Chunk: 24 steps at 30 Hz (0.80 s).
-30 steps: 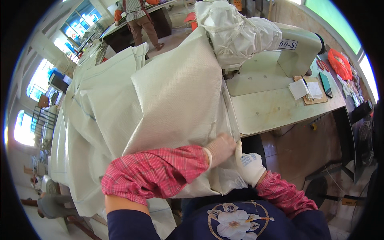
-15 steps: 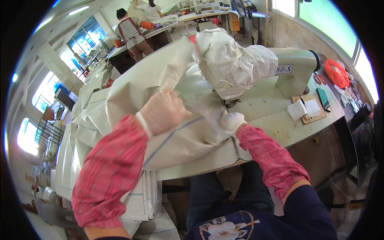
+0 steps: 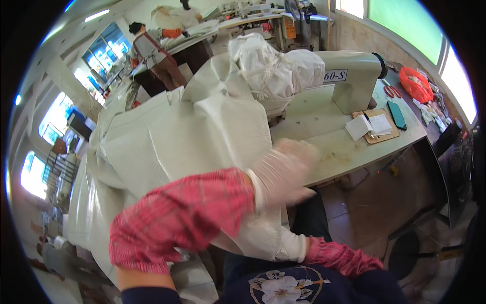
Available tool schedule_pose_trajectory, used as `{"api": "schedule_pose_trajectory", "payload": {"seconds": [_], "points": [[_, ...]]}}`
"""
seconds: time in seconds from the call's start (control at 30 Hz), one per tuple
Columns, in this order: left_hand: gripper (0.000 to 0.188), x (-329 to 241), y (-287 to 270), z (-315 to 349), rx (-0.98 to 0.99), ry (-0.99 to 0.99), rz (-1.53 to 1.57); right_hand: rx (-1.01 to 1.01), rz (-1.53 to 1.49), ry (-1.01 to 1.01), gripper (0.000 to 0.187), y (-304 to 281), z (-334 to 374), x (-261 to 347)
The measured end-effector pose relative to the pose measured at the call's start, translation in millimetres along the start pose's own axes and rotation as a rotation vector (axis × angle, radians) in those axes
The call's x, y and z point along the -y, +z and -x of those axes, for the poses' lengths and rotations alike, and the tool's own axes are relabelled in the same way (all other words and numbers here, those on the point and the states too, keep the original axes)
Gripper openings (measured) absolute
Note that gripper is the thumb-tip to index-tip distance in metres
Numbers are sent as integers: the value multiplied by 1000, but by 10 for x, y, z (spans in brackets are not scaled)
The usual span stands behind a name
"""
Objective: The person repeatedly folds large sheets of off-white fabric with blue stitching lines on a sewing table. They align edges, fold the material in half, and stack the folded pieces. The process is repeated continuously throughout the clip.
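Head view: the left hand (image 3: 283, 172), in a pale glove and motion-blurred, hovers over the near edge of the desk (image 3: 349, 147), just beside the right edge of a large off-white woven sack (image 3: 202, 137). Its fingers look loosely spread and it does not seem to grip anything, though the blur keeps this uncertain. A red checked sleeve cover (image 3: 182, 218) runs from the glove back toward the lower left of the picture.

The right hand (image 3: 291, 245), also gloved, sits low and close to the body, below the desk edge. It touches the lower hanging corner of the sack, but the sack hides the fingers, so I cannot tell whether it is clenched on the fabric or only pressed against it.

The sack lies spread over the left part of the desk and hangs down off the front edge toward the person's lap. More sacks of the same kind are piled to the left.

Behind it stands a pale green sewing machine (image 3: 349, 78), its head wrapped in a tied white cloth (image 3: 273, 71). On the right of the desk lie a clipboard with papers (image 3: 372, 126), a dark flat phone (image 3: 397, 115), red-handled scissors (image 3: 391, 91) and an orange bag (image 3: 415, 83). Another person (image 3: 154, 55) bends over a farther bench.
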<state>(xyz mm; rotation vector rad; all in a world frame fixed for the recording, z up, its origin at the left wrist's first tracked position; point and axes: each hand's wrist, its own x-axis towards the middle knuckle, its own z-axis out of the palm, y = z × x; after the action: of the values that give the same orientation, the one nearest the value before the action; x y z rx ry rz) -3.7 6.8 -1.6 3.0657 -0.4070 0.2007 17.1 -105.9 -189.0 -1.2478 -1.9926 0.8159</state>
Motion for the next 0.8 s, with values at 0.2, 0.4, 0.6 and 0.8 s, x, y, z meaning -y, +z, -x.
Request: {"api": "schedule_pose_trajectory", "payload": {"seconds": [0.2,0.4,0.6,0.8], "points": [[68,580,1209,1004,316,184,-431,-210,-164,261,16,-191,580,275],[57,522,1591,1167,141,-170,-42,-12,-231,111,20,-331,585,333],[53,473,1450,982,204,-139,-101,-808,-474,756,35,-320,328,56],[48,544,1551,1059,220,-75,-97,-778,-143,671,28,136,94,-175]]}}
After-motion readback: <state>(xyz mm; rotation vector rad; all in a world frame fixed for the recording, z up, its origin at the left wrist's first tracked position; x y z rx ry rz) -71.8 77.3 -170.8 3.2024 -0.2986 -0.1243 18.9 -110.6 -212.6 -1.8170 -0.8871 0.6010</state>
